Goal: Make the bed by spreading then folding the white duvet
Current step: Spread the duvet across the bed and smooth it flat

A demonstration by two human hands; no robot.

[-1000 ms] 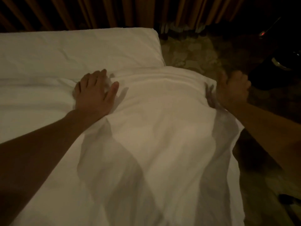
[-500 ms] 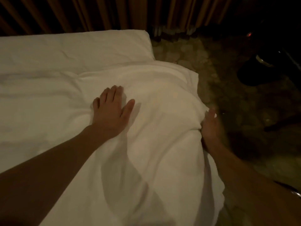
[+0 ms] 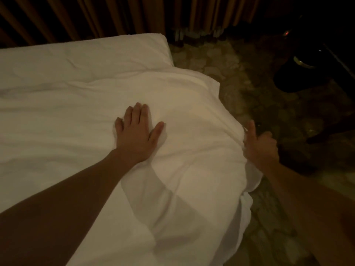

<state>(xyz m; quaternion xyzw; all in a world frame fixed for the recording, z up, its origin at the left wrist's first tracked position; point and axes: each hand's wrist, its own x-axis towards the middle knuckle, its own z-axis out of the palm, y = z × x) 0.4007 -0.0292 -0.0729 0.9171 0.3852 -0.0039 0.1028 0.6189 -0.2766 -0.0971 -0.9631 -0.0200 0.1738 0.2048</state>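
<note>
Dim warm light falls across the bed [image 3: 67, 60], with ribbed curtains [image 3: 115, 16] behind it and a patterned carpet [image 3: 240, 77] beside it. Left hand [image 3: 137, 135] lies flat with straight, slightly spread fingers, palm pressing down on the white duvet [image 3: 192, 169] near the middle of the visible cover. Right hand [image 3: 260, 145] sits at the duvet's side edge where it drops off the mattress, fingers curled round a bunch of the fabric and thumb raised; the picture is blurred there, so the exact hold is hard to read. Outward from the hands, the duvet covers the near part of the bed and hangs over the carpet side, with soft ridges running away from the gripped edge. Beyond its far edge a strip of bare white bedding shows up to the mattress corner.

By my reading, spreading is partly done: the cover lies over the bed but is still creased and uneven at the side. Smoothing and squaring remain, and no fold is visible yet. A dark round object [image 3: 299, 73] stands on the floor at upper right. No brand, label or writing can be read anywhere
</note>
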